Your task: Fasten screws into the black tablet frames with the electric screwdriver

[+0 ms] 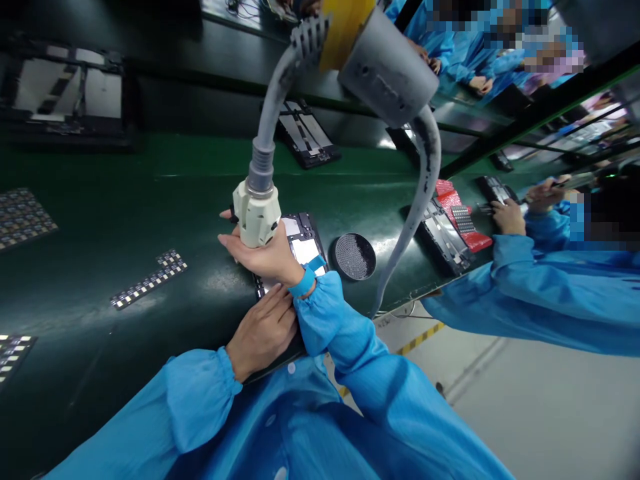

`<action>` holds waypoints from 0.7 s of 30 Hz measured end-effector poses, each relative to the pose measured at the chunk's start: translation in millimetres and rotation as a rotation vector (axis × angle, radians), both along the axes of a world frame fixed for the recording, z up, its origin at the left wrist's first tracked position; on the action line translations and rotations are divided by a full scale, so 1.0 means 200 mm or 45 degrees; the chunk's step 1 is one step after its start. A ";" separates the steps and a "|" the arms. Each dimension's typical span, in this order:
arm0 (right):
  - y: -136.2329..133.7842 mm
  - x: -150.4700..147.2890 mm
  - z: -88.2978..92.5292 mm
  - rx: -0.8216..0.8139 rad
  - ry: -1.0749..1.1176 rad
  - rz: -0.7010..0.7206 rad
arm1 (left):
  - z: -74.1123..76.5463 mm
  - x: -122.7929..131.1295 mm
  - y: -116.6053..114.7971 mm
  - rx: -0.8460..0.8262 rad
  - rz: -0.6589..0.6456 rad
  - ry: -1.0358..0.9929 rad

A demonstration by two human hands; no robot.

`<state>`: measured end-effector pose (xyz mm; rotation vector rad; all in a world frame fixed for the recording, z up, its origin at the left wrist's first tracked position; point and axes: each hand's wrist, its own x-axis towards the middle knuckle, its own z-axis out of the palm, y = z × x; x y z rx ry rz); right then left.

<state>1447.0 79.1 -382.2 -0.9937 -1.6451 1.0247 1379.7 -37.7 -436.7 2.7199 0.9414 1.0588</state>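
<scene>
My right hand [270, 259] is wrapped around a cream-coloured power screwdriver [257, 217], whose top joins a grey hose [271, 117]. The tool's tip is hidden below the hand. Under both hands lies an opened tablet [304, 249], its black frame and silvery inner parts partly showing. My left hand [264, 329] lies flat over the tablet's near edge, fingers stretched out and holding nothing visible. A blue wrist strap [304, 285] circles my right wrist. Just right of the tablet stands a round dark dish [355, 257] with a dimpled, perforated-looking surface.
Strips of small parts [150, 279] lie on the green bench [200, 180]. Other opened tablets [306, 135] sit along the back and right. A grey cylinder [387, 67] hangs overhead with the hose. At right, a co-worker's hands [510, 217] work near a red bubble-wrap sheet [453, 203].
</scene>
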 end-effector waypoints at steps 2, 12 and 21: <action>0.00 0.00 0.00 0.016 0.007 0.015 | 0.00 0.01 -0.01 -0.010 -0.016 -0.006; 0.03 0.02 -0.03 0.093 -0.025 0.100 | 0.04 -0.02 -0.05 0.011 -0.105 -0.027; 0.05 0.02 -0.04 0.123 -0.116 0.214 | 0.71 -0.31 0.30 0.183 0.548 -0.140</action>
